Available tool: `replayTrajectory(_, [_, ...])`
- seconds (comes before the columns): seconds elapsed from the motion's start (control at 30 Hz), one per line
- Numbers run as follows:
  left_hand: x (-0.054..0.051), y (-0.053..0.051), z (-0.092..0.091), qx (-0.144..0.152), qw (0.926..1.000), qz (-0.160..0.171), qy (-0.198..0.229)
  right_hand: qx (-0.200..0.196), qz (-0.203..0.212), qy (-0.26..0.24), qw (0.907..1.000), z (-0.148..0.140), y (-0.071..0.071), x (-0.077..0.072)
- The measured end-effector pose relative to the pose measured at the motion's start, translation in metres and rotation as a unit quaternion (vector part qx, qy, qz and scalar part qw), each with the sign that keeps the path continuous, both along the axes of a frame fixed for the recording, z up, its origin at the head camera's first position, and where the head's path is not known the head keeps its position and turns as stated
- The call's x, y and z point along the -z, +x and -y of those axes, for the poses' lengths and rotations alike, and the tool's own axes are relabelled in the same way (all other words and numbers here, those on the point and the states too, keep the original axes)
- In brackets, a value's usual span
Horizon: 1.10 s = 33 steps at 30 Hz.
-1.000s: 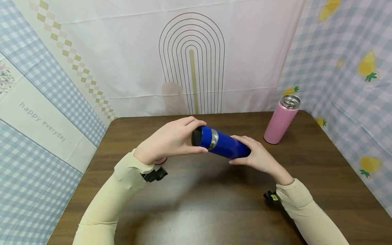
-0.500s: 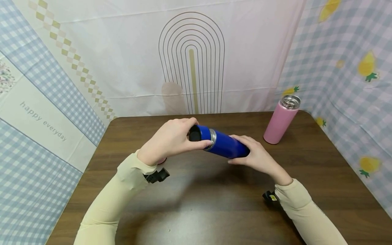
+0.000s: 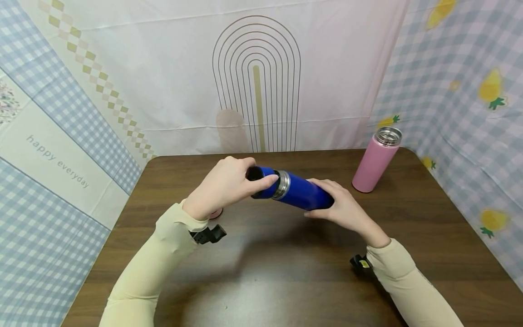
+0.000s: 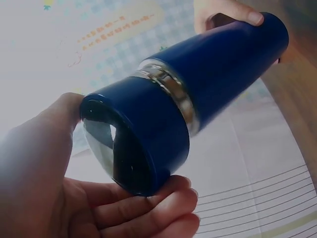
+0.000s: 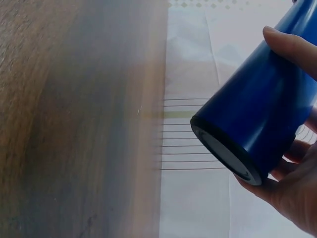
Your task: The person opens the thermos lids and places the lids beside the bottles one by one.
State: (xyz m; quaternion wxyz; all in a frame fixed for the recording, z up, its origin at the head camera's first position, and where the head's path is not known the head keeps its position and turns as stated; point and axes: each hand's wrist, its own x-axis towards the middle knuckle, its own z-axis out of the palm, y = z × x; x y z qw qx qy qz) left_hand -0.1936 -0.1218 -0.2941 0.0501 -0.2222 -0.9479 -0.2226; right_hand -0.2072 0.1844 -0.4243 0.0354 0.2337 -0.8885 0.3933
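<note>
A blue insulated bottle [image 3: 304,193] is held tilted above the table, its steel neck [image 3: 283,185] pointing left. Near the base, my right hand [image 3: 345,210] grips the body between thumb and fingers; the black-edged bottom shows in the right wrist view. My left hand [image 3: 222,186] pinches the blue lid [image 4: 148,119], thumb on one side and fingers on the other. In the head view the lid sits askew at the neck with a dark gap between them. Whether its far edge still touches the neck, I cannot tell.
An uncapped pink bottle [image 3: 376,165] stands at the table's back right, its steel mouth showing. Behind my left wrist lies a small pink round thing [image 3: 216,213], mostly hidden. Patterned cloth [image 3: 184,91] hangs behind the wooden table [image 3: 261,281].
My left hand has turned the lid and drawn it slightly left, and a dark gap has opened at the neck. My right hand and the bottle's body have barely moved.
</note>
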Motion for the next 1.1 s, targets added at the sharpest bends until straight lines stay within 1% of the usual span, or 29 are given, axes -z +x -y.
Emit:
replayTrajectory(0.2, [0.000,-0.003,0.012,0.001,0.9989,-0.008,0.046,0.019,0.009,-0.023,0.9995,-0.008,-0.001,0.001])
replayTrajectory(0.33, [0.003,-0.009,0.024,0.019,0.9965,-0.012,0.080,0.032,0.014,-0.031,0.9989,-0.013,0.000,0.000])
replayTrajectory(0.43, [0.007,-0.015,0.035,0.027,0.9944,-0.001,0.102,0.040,0.021,-0.036,0.9983,-0.017,0.000,-0.002])
replayTrajectory(0.53, [0.015,-0.022,0.048,0.035,0.9914,0.017,0.125,0.048,0.033,-0.045,0.9973,-0.021,0.001,-0.003])
replayTrajectory(0.67, [0.030,-0.035,0.069,0.034,0.9864,0.044,0.155,0.060,0.050,-0.064,0.9949,-0.026,0.003,-0.004])
replayTrajectory(0.73, [0.041,-0.042,0.080,0.025,0.9843,0.058,0.165,0.065,0.056,-0.072,0.9937,-0.029,0.003,-0.005])
replayTrajectory(0.8, [0.052,-0.049,0.091,0.015,0.9806,0.073,0.181,0.070,0.062,-0.078,0.9926,-0.031,0.004,-0.005])
replayTrajectory(0.93, [0.073,-0.062,0.111,-0.012,0.9730,0.099,0.208,0.074,0.060,-0.087,0.9917,-0.034,0.005,-0.006])
replayTrajectory(1.0, [0.083,-0.067,0.121,-0.028,0.9701,0.109,0.215,0.074,0.059,-0.092,0.9913,-0.036,0.005,-0.006])
replayTrajectory(1.1, [0.099,-0.071,0.137,-0.060,0.9657,0.123,0.221,0.074,0.060,-0.097,0.9908,-0.037,0.006,-0.005])
